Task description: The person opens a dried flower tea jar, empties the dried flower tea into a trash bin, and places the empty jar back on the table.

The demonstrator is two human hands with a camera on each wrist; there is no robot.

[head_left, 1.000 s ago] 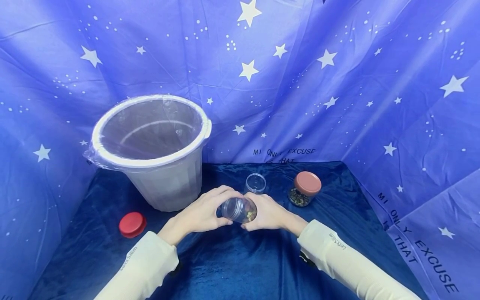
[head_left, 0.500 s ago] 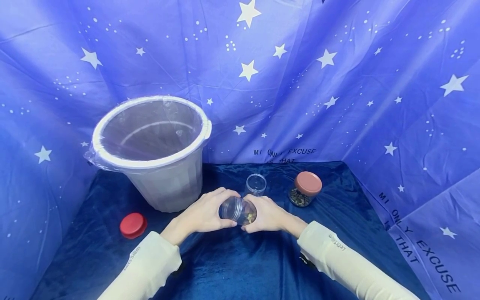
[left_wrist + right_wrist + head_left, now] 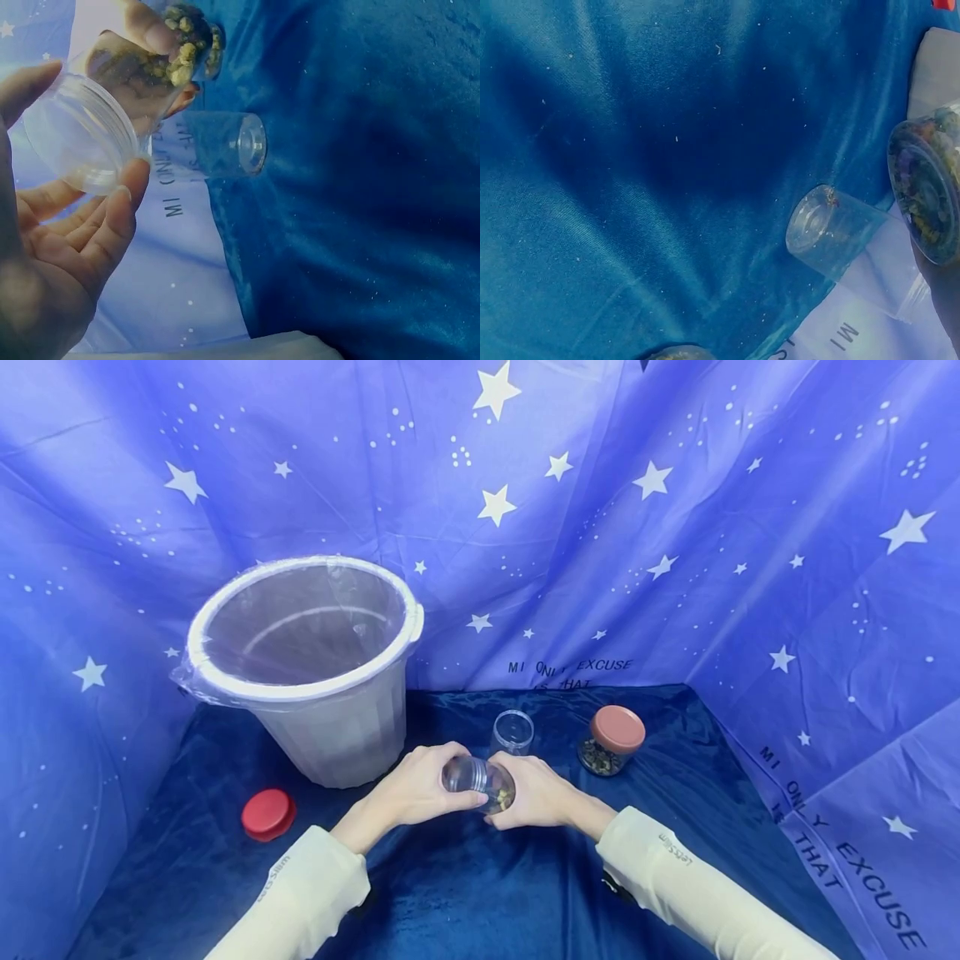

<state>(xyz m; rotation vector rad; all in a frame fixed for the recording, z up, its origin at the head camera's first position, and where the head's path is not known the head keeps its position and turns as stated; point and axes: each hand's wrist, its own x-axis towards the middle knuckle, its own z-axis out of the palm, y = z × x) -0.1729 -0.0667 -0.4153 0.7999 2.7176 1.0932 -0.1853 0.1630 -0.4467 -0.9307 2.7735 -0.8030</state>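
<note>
Both hands hold a small clear jar point(image 3: 502, 793) tilted on its side above the cloth. My left hand point(image 3: 412, 787) grips its clear ridged lid point(image 3: 90, 142) between thumb and fingers. The right hand point(image 3: 536, 789) is wrapped round the jar's body. Yellowish dried pieces point(image 3: 184, 56) lie inside, seen through the wall in the left wrist view. In the right wrist view the jar's round base point(image 3: 926, 191) shows mixed coloured bits behind it. Just beyond the hands an open clear jar point(image 3: 513, 731) stands upright, partly covered by the right hand.
A large pale bin point(image 3: 345, 735) with a clear plastic liner stands at the back left. In front of it lies a red lid point(image 3: 267, 814). To the right is a jar with a pinkish-brown lid point(image 3: 618, 729) and dark contents. Starry curtains point(image 3: 495, 577) surround the blue cloth point(image 3: 465, 893).
My left thumb has moved right across the lid toward the jar's body, and the left hand has turned slightly. The right hand keeps its hold with little movement.
</note>
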